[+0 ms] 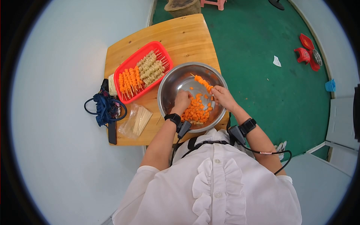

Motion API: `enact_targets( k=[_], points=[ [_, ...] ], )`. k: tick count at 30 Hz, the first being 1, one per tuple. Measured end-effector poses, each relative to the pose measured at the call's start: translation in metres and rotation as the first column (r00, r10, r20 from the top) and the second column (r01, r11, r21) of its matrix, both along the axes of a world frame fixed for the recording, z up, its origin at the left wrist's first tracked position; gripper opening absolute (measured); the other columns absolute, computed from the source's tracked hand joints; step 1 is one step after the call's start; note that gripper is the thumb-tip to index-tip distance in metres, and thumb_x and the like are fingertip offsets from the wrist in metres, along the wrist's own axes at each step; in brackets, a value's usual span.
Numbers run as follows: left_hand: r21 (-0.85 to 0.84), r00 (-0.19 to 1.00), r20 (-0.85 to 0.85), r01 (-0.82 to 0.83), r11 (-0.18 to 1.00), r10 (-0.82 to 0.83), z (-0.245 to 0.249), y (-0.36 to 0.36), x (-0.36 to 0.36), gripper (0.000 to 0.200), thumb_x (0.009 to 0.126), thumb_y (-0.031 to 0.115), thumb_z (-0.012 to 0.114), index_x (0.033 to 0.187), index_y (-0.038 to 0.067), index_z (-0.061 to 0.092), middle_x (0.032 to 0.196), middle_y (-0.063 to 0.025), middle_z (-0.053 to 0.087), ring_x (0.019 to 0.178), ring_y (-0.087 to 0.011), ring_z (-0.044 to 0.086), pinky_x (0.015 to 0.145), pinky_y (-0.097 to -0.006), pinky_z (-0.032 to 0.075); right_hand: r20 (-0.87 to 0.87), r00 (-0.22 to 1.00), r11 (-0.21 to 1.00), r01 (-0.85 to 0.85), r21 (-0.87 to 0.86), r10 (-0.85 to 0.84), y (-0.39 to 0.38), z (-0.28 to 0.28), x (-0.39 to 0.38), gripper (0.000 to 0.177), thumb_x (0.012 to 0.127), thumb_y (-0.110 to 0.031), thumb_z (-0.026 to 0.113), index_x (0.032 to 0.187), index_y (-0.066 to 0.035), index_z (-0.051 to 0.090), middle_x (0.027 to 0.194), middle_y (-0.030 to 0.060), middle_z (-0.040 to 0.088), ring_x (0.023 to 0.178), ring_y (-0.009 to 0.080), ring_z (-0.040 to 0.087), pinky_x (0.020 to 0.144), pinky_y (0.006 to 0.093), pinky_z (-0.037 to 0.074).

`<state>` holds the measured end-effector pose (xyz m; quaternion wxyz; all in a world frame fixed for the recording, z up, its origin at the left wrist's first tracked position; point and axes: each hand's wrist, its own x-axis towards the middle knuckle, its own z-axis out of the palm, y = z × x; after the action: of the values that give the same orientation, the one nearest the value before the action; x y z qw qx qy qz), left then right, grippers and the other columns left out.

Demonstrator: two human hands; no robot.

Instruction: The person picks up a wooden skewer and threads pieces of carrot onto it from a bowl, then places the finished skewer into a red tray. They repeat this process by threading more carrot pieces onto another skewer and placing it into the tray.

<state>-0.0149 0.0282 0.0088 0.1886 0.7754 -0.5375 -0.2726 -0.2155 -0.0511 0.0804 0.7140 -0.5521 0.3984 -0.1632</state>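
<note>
A wide steel bowl [167, 80] holds many loose orange pieces [195, 111]. Over the bowl's right side, my right hand [223, 97] grips the lower end of a skewer of orange pieces [202, 82], whose bare tip points up and left. My left hand [182, 100] is inside the bowl at the left edge of the loose pieces, its fingers closed; what they hold, if anything, is hidden. Left of the bowl, a red tray [131, 58] carries orange skewers [130, 80] and pale beige skewers [152, 68].
On the wooden table [180, 33] lie a bag of bare sticks [141, 120], a dark blue bag [103, 108] and a black phone [112, 133]. Red stools and a blue bucket [330, 85] stand on the green floor. A wooden stump [182, 6] is beyond the table.
</note>
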Motion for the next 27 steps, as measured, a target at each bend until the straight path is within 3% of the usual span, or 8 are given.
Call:
enact_targets(
  k=[8,11,14,16,18,21,24,27],
  points=[
    [0.055,1.0,0.022,-0.009,0.998,0.008,0.007,-0.003,-0.006,0.007,0.07,0.002,0.055,0.076,0.002,0.058,0.086,-0.0195,0.057,0.084,-0.0357,0.055,0.073,-0.0413,0.044,0.019,1.0,1.0,-0.002,-0.002,0.002,0.001,-0.001,-0.001,0.026,0.09,-0.025,0.041,0.079,-0.004,0.051,0.054,-0.0026,0.038,0.047,0.006,0.037,0.046,0.0218,0.036],
    [-0.02,1.0,0.018,-0.015,1.0,0.015,0.0,-0.002,-0.006,0.008,0.07,0.001,0.054,0.077,-0.002,0.058,0.08,-0.0216,0.06,0.077,-0.0344,0.058,0.067,-0.0389,0.045,0.026,1.0,1.0,-0.005,0.004,0.005,0.001,-0.002,-0.001,0.026,0.09,-0.025,0.041,0.079,-0.004,0.051,0.054,-0.0023,0.039,0.047,0.006,0.038,0.045,0.0219,0.036],
    [-0.026,0.997,-0.01,-0.07,0.997,0.07,-0.008,0.0,-0.004,0.015,0.07,0.005,0.057,0.085,0.001,0.059,0.084,-0.0191,0.059,0.081,-0.0336,0.058,0.072,-0.0401,0.045,0.002,1.0,1.0,-0.015,-0.025,0.015,0.001,-0.001,-0.001,0.026,0.09,-0.025,0.042,0.078,-0.004,0.051,0.055,-0.0018,0.04,0.047,0.006,0.039,0.044,0.0223,0.035],
    [-0.021,0.968,-0.136,-0.216,0.976,0.211,-0.003,-0.002,0.001,0.017,0.073,0.006,0.058,0.089,0.0,0.058,0.082,-0.0166,0.06,0.077,-0.029,0.06,0.067,-0.0359,0.047,-0.025,0.999,0.998,-0.038,-0.051,0.037,0.002,-0.001,-0.002,0.027,0.089,-0.025,0.043,0.077,-0.003,0.051,0.056,-0.0011,0.042,0.047,0.0064,0.041,0.044,0.0227,0.035],
    [0.01,0.842,-0.393,-0.398,0.917,0.369,0.005,-0.003,0.007,0.017,0.076,0.006,0.058,0.092,-0.001,0.057,0.08,-0.0136,0.061,0.073,-0.0236,0.061,0.062,-0.0308,0.048,-0.055,0.995,0.994,-0.084,-0.069,0.08,0.002,0.0,-0.003,0.027,0.089,-0.024,0.043,0.075,-0.003,0.052,0.058,0.0,0.045,0.047,0.0072,0.042,0.044,0.0231,0.036],
    [0.12,0.393,-0.799,-0.637,0.762,0.455,0.026,-0.001,0.016,0.015,0.082,0.003,0.053,0.096,-0.003,0.052,0.083,-0.0088,0.059,0.07,-0.0137,0.06,0.054,-0.0197,0.047,-0.126,0.978,0.976,-0.181,-0.119,0.166,0.003,0.015,-0.003,0.027,0.088,-0.023,0.044,0.074,-0.001,0.054,0.061,0.0015,0.048,0.048,0.0084,0.043,0.044,0.0235,0.036],
    [0.121,0.307,-0.858,-0.661,0.741,0.413,0.048,0.0,0.023,0.016,0.081,0.002,0.054,0.096,-0.004,0.051,0.084,-0.0089,0.059,0.07,-0.0139,0.06,0.055,-0.0204,0.048,-0.129,0.978,0.973,-0.184,-0.141,0.166,0.004,0.012,-0.003,0.027,0.086,-0.022,0.045,0.073,0.0,0.054,0.063,0.0032,0.05,0.052,0.0108,0.046,0.049,0.0261,0.039],
    [0.029,0.403,-0.84,-0.636,0.771,0.364,0.056,0.0,0.018,0.017,0.082,0.001,0.051,0.098,-0.005,0.049,0.088,-0.012,0.06,0.074,-0.0157,0.061,0.061,-0.0232,0.05,-0.108,0.98,0.95,-0.191,-0.246,0.169,0.007,0.011,-0.004,0.022,0.086,-0.019,0.047,0.072,-0.003,0.055,0.062,-0.0003,0.05,0.049,0.0059,0.042,0.046,0.0212,0.035]
  ],
)
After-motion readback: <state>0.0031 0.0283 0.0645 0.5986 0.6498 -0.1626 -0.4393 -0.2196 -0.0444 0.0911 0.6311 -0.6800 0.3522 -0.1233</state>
